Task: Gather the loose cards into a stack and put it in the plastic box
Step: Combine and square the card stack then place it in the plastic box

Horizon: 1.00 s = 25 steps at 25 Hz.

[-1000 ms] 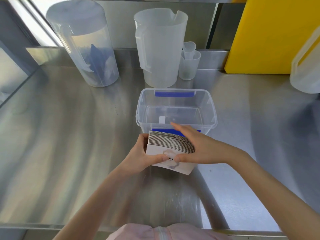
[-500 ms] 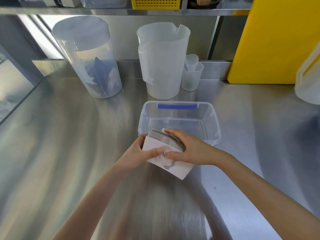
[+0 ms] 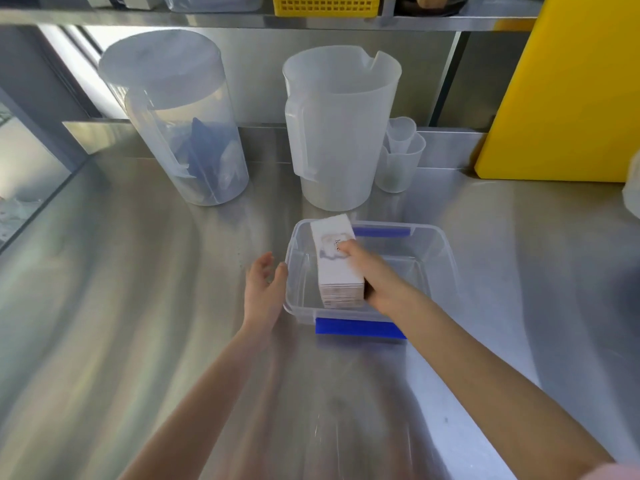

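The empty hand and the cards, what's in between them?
Only the clear wall of the plastic box stands between the left hand and the card stack, which the right hand holds, in the head view.

Card stack [image 3: 337, 265] inside the plastic box [image 3: 446, 258], seemingly off its floor; jugs [image 3: 341, 133] behind.

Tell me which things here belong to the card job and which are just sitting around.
Job: card stack, plastic box, right hand gripping the stack, left hand open beside the box.

Sitting around: lidded pitcher, open jug, small measuring cups, yellow board, yellow basket.
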### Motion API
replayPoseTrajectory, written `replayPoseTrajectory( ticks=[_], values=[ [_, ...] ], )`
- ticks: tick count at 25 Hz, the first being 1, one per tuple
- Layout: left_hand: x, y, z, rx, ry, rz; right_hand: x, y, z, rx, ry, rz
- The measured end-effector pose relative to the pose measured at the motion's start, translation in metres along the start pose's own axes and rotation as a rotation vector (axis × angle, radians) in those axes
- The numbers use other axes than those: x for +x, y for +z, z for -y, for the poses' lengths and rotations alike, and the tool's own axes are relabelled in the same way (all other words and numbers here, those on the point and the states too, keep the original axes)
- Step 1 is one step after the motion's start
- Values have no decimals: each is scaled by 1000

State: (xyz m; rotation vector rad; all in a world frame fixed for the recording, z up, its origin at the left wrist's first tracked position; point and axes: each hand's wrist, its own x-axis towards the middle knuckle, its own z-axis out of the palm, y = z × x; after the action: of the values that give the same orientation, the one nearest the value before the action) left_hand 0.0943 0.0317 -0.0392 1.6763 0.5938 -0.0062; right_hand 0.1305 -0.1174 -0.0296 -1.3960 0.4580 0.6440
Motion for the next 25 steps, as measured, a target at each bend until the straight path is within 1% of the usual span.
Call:
replayPoseTrajectory(
  ticks=[2, 4, 7, 9, 11, 14, 18, 19, 22, 23, 25],
  values=[
    [7, 6, 8, -18, -40, 49, 10, 8, -7, -49, 65, -23],
    [11, 9, 16, -54, -37, 98, 14, 13, -9, -117, 100, 6],
    [12, 11, 21, -92, -31, 98, 15, 15, -5, -192, 135, 59],
    [13, 12, 21, -97, -41, 73, 16, 22, -2, -197, 115, 67],
    [12, 12, 21, -108, -46, 72, 15, 34, -2, -234, 71, 40],
    [12, 12, 21, -90, -46, 82, 12, 46, -3, -317, 54, -8],
    [12, 12, 20, -80, -47, 66, 10, 36, 0, -290, 56, 34],
    [11, 12, 20, -79, -50, 66, 11, 36, -1, -328, 59, 38],
    [12, 12, 20, -66, -49, 68, 15, 44, -9, -600, -12, -2],
    [12, 11, 20, -57, -46, 72, 16, 45, -10, -638, -22, -3],
    [12, 11, 19, -49, -46, 74, 13, 41, -7, -610, -21, 37]
  ],
)
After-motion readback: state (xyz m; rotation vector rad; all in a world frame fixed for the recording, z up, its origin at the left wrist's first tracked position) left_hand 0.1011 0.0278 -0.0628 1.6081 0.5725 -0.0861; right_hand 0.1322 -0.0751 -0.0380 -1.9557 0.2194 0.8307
